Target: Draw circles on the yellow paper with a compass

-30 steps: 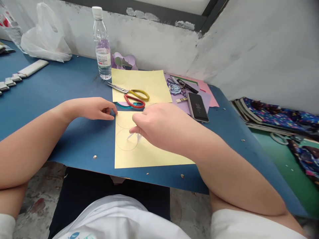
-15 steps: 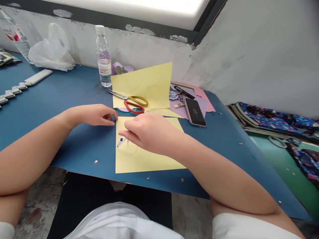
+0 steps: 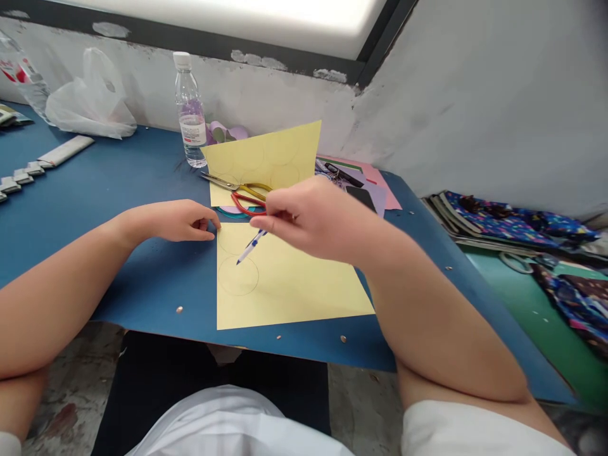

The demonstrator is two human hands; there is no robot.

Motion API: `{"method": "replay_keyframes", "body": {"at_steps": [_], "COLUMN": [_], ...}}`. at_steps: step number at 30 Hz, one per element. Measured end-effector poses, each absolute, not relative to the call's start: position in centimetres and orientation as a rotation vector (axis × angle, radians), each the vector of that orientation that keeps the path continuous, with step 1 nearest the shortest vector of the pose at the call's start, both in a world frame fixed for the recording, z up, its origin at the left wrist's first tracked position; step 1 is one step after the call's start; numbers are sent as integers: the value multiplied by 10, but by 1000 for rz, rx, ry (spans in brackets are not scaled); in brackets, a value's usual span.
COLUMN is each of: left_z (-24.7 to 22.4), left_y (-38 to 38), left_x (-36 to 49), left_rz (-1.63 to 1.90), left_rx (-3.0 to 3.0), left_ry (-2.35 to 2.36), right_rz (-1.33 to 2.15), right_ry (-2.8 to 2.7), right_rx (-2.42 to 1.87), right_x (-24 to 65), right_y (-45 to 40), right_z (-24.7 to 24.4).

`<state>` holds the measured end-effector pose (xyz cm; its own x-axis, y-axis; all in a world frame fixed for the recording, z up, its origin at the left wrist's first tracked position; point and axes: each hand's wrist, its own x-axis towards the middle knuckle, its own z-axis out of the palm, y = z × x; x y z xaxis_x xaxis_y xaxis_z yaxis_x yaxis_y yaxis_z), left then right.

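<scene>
Between the closed fingers of my right hand (image 3: 308, 218) is a drawing compass (image 3: 251, 246) in white and blue. Its legs point down and left, over a yellow sheet of paper (image 3: 294, 285). On that sheet, at the left, a full pencilled circle shows below the compass tip, with part of another above it. I cannot tell whether the tip touches the paper. My left hand (image 3: 183, 220) rests at the sheet's upper left edge, fingers loosely bent, a gap between thumb and forefinger. Behind my right hand lie scissors (image 3: 244, 196) with yellow and red handles, partly hidden.
A second yellow sheet (image 3: 266, 152) with circles stands tilted at the back. Left of it is a water bottle (image 3: 191, 120), then a plastic bag (image 3: 92, 101). A phone (image 3: 361, 197) lies partly covered by my right hand, near pink and purple paper (image 3: 389, 196).
My right hand has lifted the compass up and to the right, uncovering the drawn circle. My left hand stays at the paper's edge. The view has shifted slightly.
</scene>
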<state>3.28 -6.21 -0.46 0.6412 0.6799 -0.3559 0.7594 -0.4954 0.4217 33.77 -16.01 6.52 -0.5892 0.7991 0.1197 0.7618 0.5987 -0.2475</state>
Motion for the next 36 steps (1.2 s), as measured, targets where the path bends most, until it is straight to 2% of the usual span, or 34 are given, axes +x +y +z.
{"method": "replay_keyframes", "body": {"at_steps": [5,9,22,28,36], "left_z": [-9,-21,-36,-39,-59], "left_y": [-71,-82,-78,-76,-77], "left_x": [42,54,64,67,91], "left_rz": [148,348,297,292,601], "left_rx": [2368,2270,2168,2192,2259], "left_ry": [1015,870,846,872,896], "right_rz": [179,234,367,225,60], "right_ry": [-2492,-2505,-2547,-2530,-2349], "right_rx": [-1372,-1424,-1340,-1442,-1726], "right_x": [357,355,346,342,343], "right_y": [-156,-146,-129,-135,-131], "right_z": [78,71,40,50,57]}}
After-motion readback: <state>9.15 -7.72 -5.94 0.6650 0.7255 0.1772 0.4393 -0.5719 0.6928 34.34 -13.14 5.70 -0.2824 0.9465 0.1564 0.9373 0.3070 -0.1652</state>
